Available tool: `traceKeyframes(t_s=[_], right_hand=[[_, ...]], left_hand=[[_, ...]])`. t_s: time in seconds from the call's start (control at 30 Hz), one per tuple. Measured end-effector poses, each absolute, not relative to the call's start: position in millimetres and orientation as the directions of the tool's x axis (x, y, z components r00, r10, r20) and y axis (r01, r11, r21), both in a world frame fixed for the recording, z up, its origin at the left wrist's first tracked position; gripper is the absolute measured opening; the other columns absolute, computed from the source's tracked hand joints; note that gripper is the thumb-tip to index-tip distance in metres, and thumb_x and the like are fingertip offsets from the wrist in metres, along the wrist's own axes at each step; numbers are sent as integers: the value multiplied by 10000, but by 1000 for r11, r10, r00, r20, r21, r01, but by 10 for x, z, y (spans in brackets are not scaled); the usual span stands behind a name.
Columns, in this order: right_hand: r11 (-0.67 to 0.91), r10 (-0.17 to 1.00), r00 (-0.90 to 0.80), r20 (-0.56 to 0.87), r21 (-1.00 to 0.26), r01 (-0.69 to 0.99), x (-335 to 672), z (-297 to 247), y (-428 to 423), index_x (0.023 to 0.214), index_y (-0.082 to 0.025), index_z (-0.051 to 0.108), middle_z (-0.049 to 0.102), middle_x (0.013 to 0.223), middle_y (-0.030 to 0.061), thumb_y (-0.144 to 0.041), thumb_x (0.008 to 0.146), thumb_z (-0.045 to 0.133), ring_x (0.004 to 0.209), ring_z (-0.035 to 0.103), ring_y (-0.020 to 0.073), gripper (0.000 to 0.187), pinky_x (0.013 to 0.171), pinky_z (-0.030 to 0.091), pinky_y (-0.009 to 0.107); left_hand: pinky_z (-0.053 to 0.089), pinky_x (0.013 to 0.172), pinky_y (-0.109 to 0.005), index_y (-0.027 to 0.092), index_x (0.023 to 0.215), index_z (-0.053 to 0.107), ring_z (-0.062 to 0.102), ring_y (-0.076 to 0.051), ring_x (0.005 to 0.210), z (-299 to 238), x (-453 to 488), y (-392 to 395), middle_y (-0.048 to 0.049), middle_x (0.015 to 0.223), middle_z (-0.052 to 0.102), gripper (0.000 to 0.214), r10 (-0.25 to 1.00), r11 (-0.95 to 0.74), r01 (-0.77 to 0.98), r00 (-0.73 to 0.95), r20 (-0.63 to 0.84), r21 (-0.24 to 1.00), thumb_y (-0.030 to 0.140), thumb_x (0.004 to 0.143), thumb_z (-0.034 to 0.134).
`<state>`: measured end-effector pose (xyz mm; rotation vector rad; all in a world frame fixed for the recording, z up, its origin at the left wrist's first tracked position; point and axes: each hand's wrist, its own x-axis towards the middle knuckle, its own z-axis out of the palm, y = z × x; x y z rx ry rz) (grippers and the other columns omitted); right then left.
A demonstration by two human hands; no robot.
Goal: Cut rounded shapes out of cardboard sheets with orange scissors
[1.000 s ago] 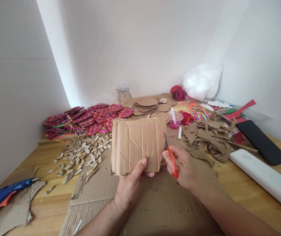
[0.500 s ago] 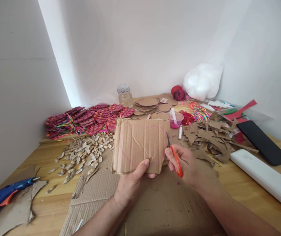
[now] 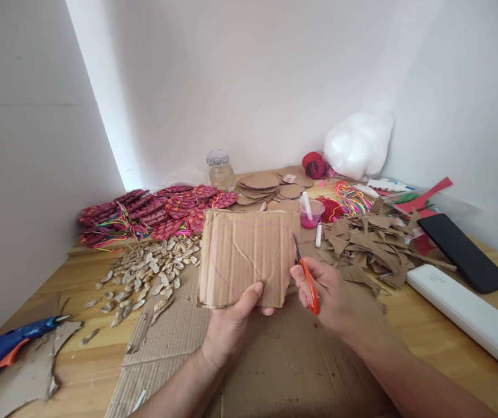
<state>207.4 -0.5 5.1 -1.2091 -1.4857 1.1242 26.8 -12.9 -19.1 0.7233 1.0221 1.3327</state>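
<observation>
A roughly square piece of corrugated cardboard (image 3: 240, 249), marked with a rounded purple outline and creased across the middle, is held up in front of me. My left hand (image 3: 235, 322) grips its lower edge, thumb on the front and fingers behind. My right hand (image 3: 325, 293) is closed round the orange handles of a pair of scissors (image 3: 309, 284). Their dark blades point up and lie at the cardboard's right edge, close to the purple line. Whether the blades are parted is hard to make out.
A cardboard sheet (image 3: 310, 366) covers the table below my hands. Peanut shells (image 3: 144, 273) and a blue glue gun (image 3: 14, 345) lie left. Cardboard scraps (image 3: 371, 241), a black phone (image 3: 464, 252) and a long white device (image 3: 466, 319) are right. Behind stand a jar (image 3: 220, 171) and cardboard discs (image 3: 260, 182).
Almost nothing differs. The whole view has shifted very slightly, and both hands keep their hold on the cardboard and the scissors.
</observation>
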Motion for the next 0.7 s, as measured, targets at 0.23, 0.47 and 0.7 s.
traceKeyframes(t_s=[0.23, 0.47, 0.7], right_hand=[[82, 992, -106, 71, -992, 100, 2029, -148, 75, 659, -223, 470, 460, 465, -69, -594, 881, 623, 430, 379, 101, 459, 439, 277, 247], [67, 984, -171, 57, -996, 54, 1970, -219, 92, 676, -216, 454, 474, 494, -60, -619, 889, 604, 455, 393, 91, 480, 443, 267, 229], [-53, 940, -339, -47, -999, -6, 2052, -10, 67, 822, -203, 478, 572, 681, -16, -705, 884, 530, 472, 416, 75, 509, 432, 309, 219]], left_hand=[[581, 584, -282, 180, 1366, 562, 706, -222, 818, -242, 300, -135, -105, 1048, 727, 659, 986, 89, -579, -63, -153, 811, 337, 771, 797], [585, 792, -363, 221, 1423, 511, 691, -251, 962, -241, 364, -151, -106, 1193, 705, 731, 989, 74, -581, -65, -136, 810, 341, 765, 806], [583, 629, -304, 202, 1413, 512, 682, -254, 942, -197, 319, -99, -110, 1168, 699, 698, 991, 47, -559, -75, -107, 828, 296, 779, 790]])
